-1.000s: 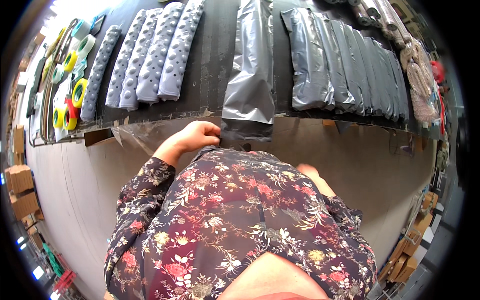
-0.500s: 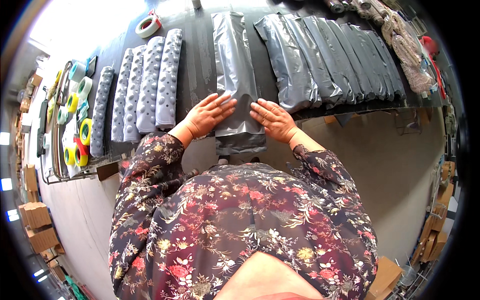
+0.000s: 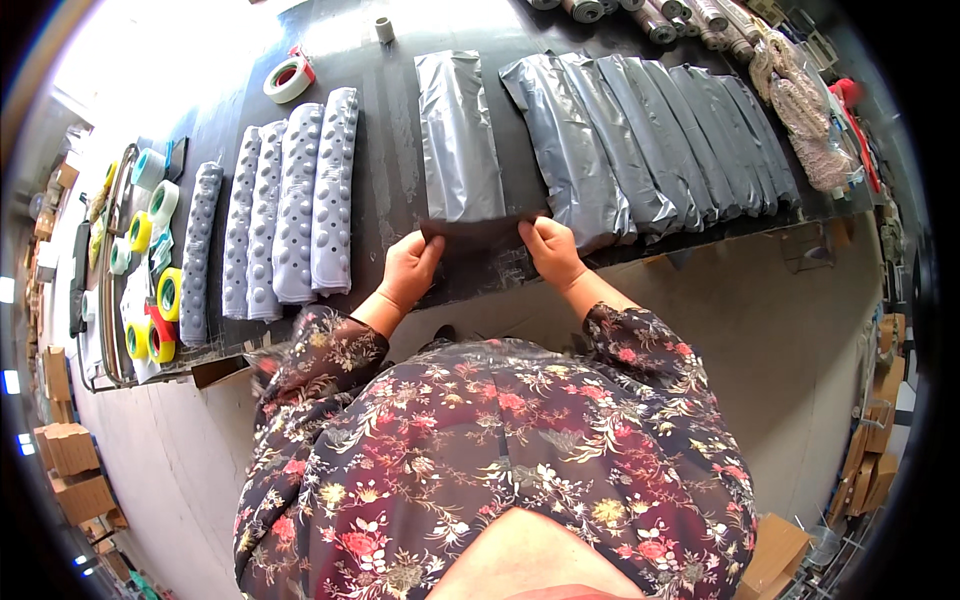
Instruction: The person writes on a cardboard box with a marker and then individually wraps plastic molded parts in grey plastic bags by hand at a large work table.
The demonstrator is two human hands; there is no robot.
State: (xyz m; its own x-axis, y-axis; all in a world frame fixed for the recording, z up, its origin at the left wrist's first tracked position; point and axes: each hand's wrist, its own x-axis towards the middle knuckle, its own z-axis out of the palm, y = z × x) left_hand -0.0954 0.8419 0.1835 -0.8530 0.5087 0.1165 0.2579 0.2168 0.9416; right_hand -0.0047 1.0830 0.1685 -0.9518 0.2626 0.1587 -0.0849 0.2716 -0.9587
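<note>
A long grey plastic mailing bag (image 3: 457, 140) lies lengthwise on the dark table in front of me, silvery on top with a darker strip along its right side and near end. My left hand (image 3: 408, 268) pinches the left corner of that near end, thumb against fingers. At the right corner, my right hand (image 3: 555, 252) grips the dark edge the same way. Between the hands the edge is drawn straight across, close to the table's front. What the bag contains is hidden.
Several filled grey bags (image 3: 575, 150) lie in a row to the right. On the left are rolled grey bumpy mats (image 3: 333, 190), tape rolls (image 3: 168, 293) and a tape dispenser (image 3: 289, 78). Patterned rolls (image 3: 655, 22) and a netted bundle (image 3: 800, 110) occupy the far right.
My hands went from lying flat on the bag to pinching its near end at both corners. The overhanging end is now lifted back to the table edge.
</note>
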